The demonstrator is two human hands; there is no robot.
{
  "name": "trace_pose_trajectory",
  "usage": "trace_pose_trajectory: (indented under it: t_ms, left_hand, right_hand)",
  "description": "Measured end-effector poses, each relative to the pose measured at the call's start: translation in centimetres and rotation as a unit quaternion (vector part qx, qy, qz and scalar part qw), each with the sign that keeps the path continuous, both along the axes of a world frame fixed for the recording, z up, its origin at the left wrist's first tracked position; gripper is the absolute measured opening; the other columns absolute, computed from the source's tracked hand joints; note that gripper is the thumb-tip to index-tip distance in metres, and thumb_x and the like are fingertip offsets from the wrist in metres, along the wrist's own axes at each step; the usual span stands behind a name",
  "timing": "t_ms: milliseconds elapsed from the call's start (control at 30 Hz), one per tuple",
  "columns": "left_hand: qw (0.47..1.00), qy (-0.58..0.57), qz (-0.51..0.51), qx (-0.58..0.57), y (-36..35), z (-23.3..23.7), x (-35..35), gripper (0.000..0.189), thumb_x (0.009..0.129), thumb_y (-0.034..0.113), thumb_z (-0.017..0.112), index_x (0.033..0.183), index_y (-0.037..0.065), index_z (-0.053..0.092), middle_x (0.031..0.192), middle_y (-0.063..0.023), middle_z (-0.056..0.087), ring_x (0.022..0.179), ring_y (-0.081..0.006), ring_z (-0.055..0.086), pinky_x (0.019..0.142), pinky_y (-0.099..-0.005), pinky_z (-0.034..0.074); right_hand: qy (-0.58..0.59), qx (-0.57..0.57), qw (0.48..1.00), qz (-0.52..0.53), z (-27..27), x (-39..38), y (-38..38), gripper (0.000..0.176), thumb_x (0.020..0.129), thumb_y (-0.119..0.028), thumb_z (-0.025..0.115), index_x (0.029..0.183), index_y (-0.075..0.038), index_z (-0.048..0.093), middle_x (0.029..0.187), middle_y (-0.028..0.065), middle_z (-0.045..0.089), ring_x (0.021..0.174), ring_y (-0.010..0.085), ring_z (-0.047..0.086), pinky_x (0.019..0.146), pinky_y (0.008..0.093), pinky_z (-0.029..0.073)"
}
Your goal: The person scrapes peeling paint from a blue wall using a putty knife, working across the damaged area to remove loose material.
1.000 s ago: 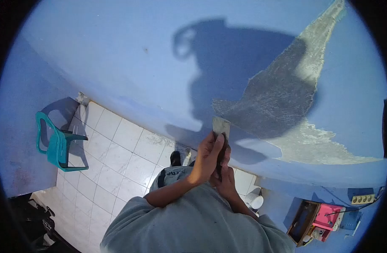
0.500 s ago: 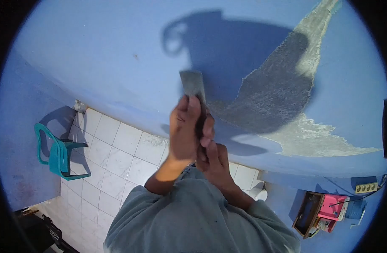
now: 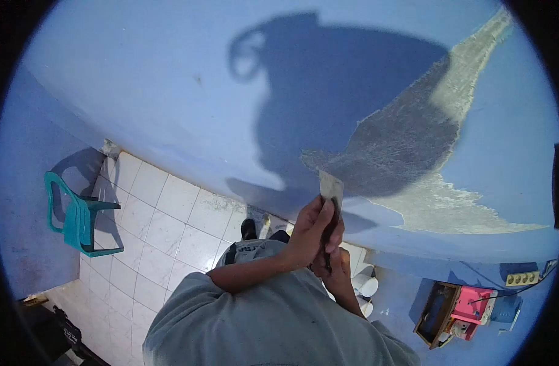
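Observation:
Both of my hands are closed around a scraper with a flat metal blade (image 3: 332, 186) and a dark handle (image 3: 328, 235). My left hand (image 3: 310, 235) grips it high up, thumb along the handle just below the blade. Lower down, my right hand (image 3: 337, 269) is wrapped round the handle's end. The blade points up toward the blue wall (image 3: 170, 91), overlapping the lower left part of a rough grey patch (image 3: 401, 143) where the paint is off. Jagged paint edges border this patch. A large shadow falls across the wall and much of the patch.
A green plastic chair (image 3: 81, 222) stands at left on white floor tiles (image 3: 151, 226). White buckets (image 3: 365, 285) are low on the right. Farther right are a wooden shelf box (image 3: 437, 314), a pink container (image 3: 473, 304) and a power strip (image 3: 522, 279) with a cable.
My hands and the scraper have moved right and down, from plain blue paint to the grey patch's lower left. A foot and the white buckets now show more.

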State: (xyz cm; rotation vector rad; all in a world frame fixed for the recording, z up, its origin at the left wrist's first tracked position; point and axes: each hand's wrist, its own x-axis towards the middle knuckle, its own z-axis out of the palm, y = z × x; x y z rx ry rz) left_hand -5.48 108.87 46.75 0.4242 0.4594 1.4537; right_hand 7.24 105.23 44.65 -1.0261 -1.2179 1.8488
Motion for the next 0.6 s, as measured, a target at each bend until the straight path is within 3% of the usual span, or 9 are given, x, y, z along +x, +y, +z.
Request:
trace_pose_trajectory:
  t_ms: [67,167,267,333,367,433,500,567,600]
  left_hand:
    - [0.997,-0.073,-0.006,0.007,-0.7,0.0,0.7,0.026,0.095,0.030,0.032,0.086,0.008,0.040,0.053,-0.0028,0.040,0.039,-0.0087,0.036,0.037,-0.0212,0.031]
    - [0.995,-0.102,0.004,-0.010,-1.2,0.4,0.9,0.027,0.094,0.032,0.032,0.086,0.008,0.040,0.052,-0.0022,0.039,0.037,-0.0082,0.033,0.036,-0.0208,0.029]
    - [0.997,-0.036,0.022,-0.063,0.6,1.4,-0.3,0.029,0.093,0.035,0.033,0.085,0.008,0.041,0.052,-0.0015,0.039,0.036,-0.0081,0.031,0.036,-0.0209,0.028]
    - [0.996,-0.040,0.071,-0.026,1.5,2.4,-2.3,0.030,0.093,0.036,0.034,0.084,0.008,0.041,0.052,-0.0013,0.039,0.036,-0.0079,0.031,0.036,-0.0207,0.028]
    - [0.991,-0.049,0.126,0.021,2.0,3.0,-3.2,0.030,0.093,0.037,0.034,0.083,0.008,0.041,0.052,-0.0010,0.038,0.035,-0.0078,0.031,0.035,-0.0205,0.027]
    - [0.991,-0.024,0.124,0.049,2.1,3.9,-5.2,0.032,0.092,0.038,0.035,0.083,0.008,0.040,0.051,-0.0007,0.038,0.035,-0.0077,0.030,0.035,-0.0203,0.027]
    - [0.989,0.005,0.124,0.077,1.7,4.2,-5.9,0.033,0.092,0.039,0.035,0.082,0.008,0.040,0.051,-0.0003,0.038,0.035,-0.0076,0.030,0.035,-0.0201,0.027]
    - [0.992,0.028,0.121,-0.024,1.2,3.7,-5.5,0.033,0.093,0.038,0.034,0.082,0.007,0.040,0.050,-0.0007,0.037,0.035,-0.0074,0.030,0.035,-0.0197,0.027]
    - [0.994,0.021,0.109,-0.014,0.9,3.1,-5.1,0.030,0.094,0.034,0.034,0.083,0.006,0.040,0.051,-0.0015,0.038,0.036,-0.0074,0.031,0.036,-0.0198,0.028]
  right_hand:
    - [0.006,0.005,1.000,0.017,0.8,0.8,-0.2,0.039,0.094,-0.034,0.033,0.068,-0.005,0.038,0.055,-0.0003,0.035,0.046,0.0078,0.031,0.043,0.0226,0.027]
    - [0.040,-0.077,0.995,0.056,2.0,1.1,-0.4,0.039,0.094,-0.033,0.032,0.070,-0.004,0.039,0.056,-0.0008,0.034,0.047,0.0071,0.030,0.043,0.0223,0.026]
    - [0.038,-0.093,0.994,0.050,2.0,-0.2,0.3,0.039,0.094,-0.033,0.031,0.070,-0.004,0.041,0.057,-0.0014,0.035,0.047,0.0064,0.029,0.043,0.0220,0.025]
    - [-0.077,0.152,0.984,0.042,2.8,-3.2,2.5,0.038,0.094,-0.033,0.031,0.071,-0.004,0.041,0.058,-0.0017,0.035,0.047,0.0058,0.029,0.043,0.0216,0.025]
    - [-0.078,0.155,0.984,0.043,3.1,-4.1,3.1,0.038,0.094,-0.033,0.031,0.071,-0.004,0.041,0.058,-0.0017,0.035,0.047,0.0058,0.029,0.043,0.0216,0.025]
    - [0.040,-0.005,0.996,0.083,3.7,-5.7,3.5,0.038,0.094,-0.033,0.030,0.071,-0.004,0.041,0.059,-0.0016,0.035,0.048,0.0055,0.030,0.043,0.0214,0.025]
    - [0.042,0.029,0.994,0.100,3.6,-6.3,3.2,0.038,0.094,-0.034,0.030,0.072,-0.005,0.040,0.059,-0.0017,0.035,0.048,0.0055,0.030,0.043,0.0214,0.025]
    - [0.046,-0.011,0.995,0.094,2.2,-5.9,2.7,0.038,0.094,-0.034,0.030,0.071,-0.005,0.039,0.059,-0.0015,0.035,0.048,0.0060,0.030,0.043,0.0218,0.026]
    - [0.047,-0.010,0.994,0.098,1.3,-5.5,2.4,0.038,0.094,-0.034,0.030,0.071,-0.005,0.039,0.059,-0.0015,0.035,0.048,0.0060,0.030,0.043,0.0218,0.026]
